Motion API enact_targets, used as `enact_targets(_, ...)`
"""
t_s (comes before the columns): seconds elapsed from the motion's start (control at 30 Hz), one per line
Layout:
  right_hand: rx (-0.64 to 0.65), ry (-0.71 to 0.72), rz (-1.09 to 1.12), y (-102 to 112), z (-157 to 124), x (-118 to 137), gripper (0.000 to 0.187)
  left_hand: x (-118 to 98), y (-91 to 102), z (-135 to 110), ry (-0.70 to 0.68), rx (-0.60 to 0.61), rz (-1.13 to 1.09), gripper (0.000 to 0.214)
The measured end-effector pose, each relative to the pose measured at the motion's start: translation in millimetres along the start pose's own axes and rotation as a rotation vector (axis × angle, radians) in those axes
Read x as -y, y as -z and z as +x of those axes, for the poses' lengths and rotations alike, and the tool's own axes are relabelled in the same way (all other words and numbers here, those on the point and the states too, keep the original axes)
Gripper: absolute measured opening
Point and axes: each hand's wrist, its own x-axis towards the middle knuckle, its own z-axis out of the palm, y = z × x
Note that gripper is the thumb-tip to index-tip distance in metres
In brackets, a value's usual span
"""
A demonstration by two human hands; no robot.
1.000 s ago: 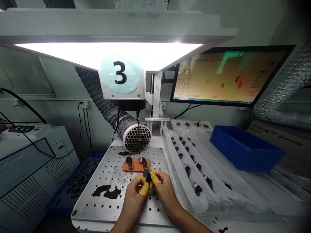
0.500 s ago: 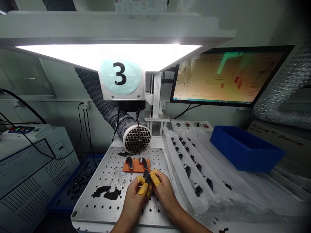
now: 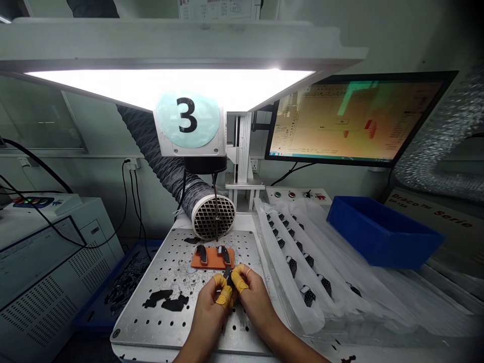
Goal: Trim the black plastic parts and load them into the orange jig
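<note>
Between the fingertips of both hands is a small dark part (image 3: pixel 228 276), partly covered by the fingers. My left hand (image 3: pixel 213 302) pinches it from the left, and my right hand (image 3: pixel 250 290) grips it from the right. Yellow finger cots cover several fingertips. Just beyond the hands, an orange fixture block (image 3: pixel 214 260) carries two dark parts with light patches. Black thin scraps (image 3: pixel 174 303) lie left of my left hand on the perforated metal plate (image 3: pixel 151 330).
White foam sleeves (image 3: pixel 278 282) at the right hold rows of small black mesh-patterned parts. A blue bin (image 3: pixel 381 239) stands behind them. A duct mouth (image 3: pixel 214 218) and a machine head marked 3 (image 3: pixel 191 128) sit over the plate's back. Another blue tray (image 3: pixel 85 320) is lower left.
The dark part has turned slightly between my fingers, and my right fingertips have shifted a little to the left. Everything else on the plate has stayed put.
</note>
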Motion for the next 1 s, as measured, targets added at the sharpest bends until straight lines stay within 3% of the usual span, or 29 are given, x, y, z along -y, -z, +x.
enact_targets(0.83, -0.008, 0.003, 0.019, 0.3, 0.8, -1.0, 0.017, -0.6, -1.0, -2.1, 0.011, -0.012, 0.004, 0.007)
enact_targets(1.0, -0.056, -0.083, 0.108, 0.7, 2.4, 1.0, 0.030, -8.2, -3.0, -3.7, 0.025, -0.027, -0.048, 0.017)
